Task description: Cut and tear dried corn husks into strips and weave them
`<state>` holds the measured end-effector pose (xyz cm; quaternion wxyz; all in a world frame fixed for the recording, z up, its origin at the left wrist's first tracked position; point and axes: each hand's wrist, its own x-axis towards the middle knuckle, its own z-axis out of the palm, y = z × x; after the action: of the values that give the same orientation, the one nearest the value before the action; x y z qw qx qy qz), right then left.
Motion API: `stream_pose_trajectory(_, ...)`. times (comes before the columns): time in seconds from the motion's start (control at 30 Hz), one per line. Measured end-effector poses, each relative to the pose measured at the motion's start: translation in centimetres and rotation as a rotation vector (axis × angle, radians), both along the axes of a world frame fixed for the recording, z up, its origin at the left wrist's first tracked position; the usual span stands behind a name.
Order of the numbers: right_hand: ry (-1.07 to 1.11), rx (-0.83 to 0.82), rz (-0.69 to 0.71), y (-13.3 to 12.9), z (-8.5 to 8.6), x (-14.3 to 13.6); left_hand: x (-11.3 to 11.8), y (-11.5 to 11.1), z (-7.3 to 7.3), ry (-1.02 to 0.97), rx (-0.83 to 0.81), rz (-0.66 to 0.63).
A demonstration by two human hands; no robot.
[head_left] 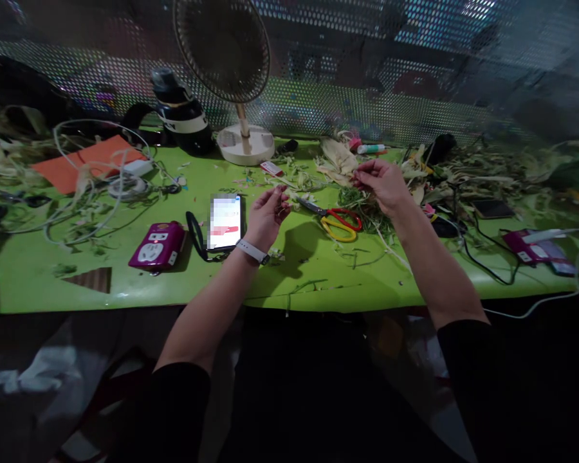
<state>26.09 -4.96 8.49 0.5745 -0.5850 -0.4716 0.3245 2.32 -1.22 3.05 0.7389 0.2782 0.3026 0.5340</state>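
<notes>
Yellow-and-red scissors (pixel 324 212) and lit phone (pixel 226 220) flank the left hand (pixel 266 217).

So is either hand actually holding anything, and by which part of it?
Can't tell: the left hand and right hand are curled, but anything pinched there is indistinct.

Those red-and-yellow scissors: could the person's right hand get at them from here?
Probably yes: the right hand is close by, and the scissors lie on the green table with nothing visible covering their handles.
</notes>
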Motion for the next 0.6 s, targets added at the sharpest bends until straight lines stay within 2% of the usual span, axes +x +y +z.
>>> stream_pose_trajectory(0.17, 0.011, 0.023, 0.114, -0.1, 1.0, -3.1, 0.0, 0.0, -0.1, 0.023, 0.020, -0.007)
stream_pose_trajectory(0.37, -0.073, -0.147, 0.384, 0.0, -1.1, -5.8, -0.4, 0.1, 0.0, 0.138, 0.087, -0.063)
stream_pose_trajectory(0.47, -0.108, -0.188, 0.443, 0.2, -1.9, -5.8, -0.8, 0.2, 0.1, 0.217, 0.141, -0.145)
stream_pose_trajectory(0.6, -0.100, -0.220, 0.482, 0.3, -2.0, -5.8, -0.9, 0.1, -0.1, 0.286, 0.193, -0.258)
